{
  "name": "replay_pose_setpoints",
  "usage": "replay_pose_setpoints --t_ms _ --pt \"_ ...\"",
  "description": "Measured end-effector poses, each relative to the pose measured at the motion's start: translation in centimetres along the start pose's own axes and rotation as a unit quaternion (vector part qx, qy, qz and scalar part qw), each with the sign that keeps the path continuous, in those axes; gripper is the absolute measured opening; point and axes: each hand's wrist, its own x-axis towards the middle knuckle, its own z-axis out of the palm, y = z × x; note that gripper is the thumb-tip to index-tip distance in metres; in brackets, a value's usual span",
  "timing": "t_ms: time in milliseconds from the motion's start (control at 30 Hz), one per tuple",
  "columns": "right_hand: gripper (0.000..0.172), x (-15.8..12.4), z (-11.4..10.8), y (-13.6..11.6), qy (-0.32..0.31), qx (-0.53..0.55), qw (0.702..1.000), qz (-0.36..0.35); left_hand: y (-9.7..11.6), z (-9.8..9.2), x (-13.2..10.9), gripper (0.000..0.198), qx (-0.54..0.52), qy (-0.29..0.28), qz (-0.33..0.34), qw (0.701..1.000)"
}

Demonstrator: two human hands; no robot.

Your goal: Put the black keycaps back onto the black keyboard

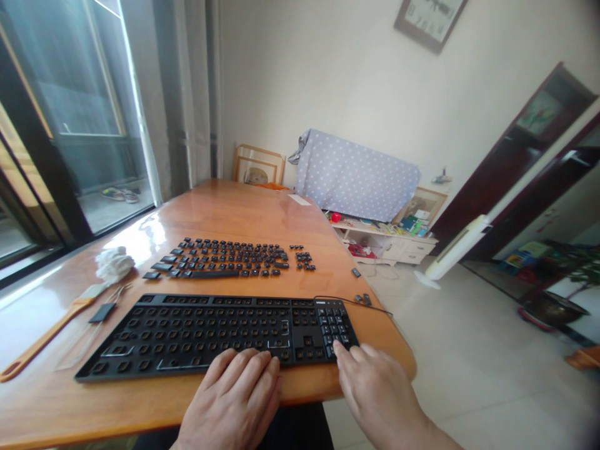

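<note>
A black keyboard (187, 334) lies near the table's front edge, most of its switch positions bare of keycaps. Keycaps cover its number pad (334, 322) at the right end. My left hand (234, 397) rests on the keyboard's front edge, its fingers stretched forward and side by side; the thumb is hidden. At the bottom of the number pad, one digit of my right hand (375, 387) touches a keycap. The other fingers of that hand are curled, and whatever lies under them is hidden. Behind the keyboard, loose black keycaps (229, 256) are laid out in rows.
To the left lie a wooden-handled brush (47, 337), a wire tool with a dark handle (102, 312) and a crumpled white cloth (114, 264). A few loose keycaps (363, 299) sit near the table's right edge, beside the keyboard's cable (375, 307). A polka-dot cover (356, 172) stands beyond.
</note>
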Motion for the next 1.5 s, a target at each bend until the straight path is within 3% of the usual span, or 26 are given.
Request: replay_pose_setpoints --t_ms 167,400,567,767,1500 --pt "0.054 -0.6 0.1 -1.1 -0.021 -0.064 0.998 -0.009 0.0 0.0 0.0 0.022 -0.002 -0.004 -0.001 1.0" --pt "0.054 -0.5 0.0 -2.2 -0.044 -0.106 0.993 -0.013 0.0 0.0 0.0 0.023 0.005 0.003 0.002 1.0" --pt "0.049 -0.9 -0.6 -1.7 -0.025 -0.041 0.999 0.011 0.0 0.0 0.1 0.025 0.006 0.003 0.0 1.0" --pt "0.04 -2.0 -1.0 -0.6 0.043 0.015 0.997 0.063 0.0 0.1 0.0 0.024 0.006 0.003 0.001 1.0" --pt "0.04 -2.5 0.3 -1.3 0.052 0.123 0.986 0.102 -0.4 0.4 -0.5 0.034 0.0 0.006 -0.011 1.0"
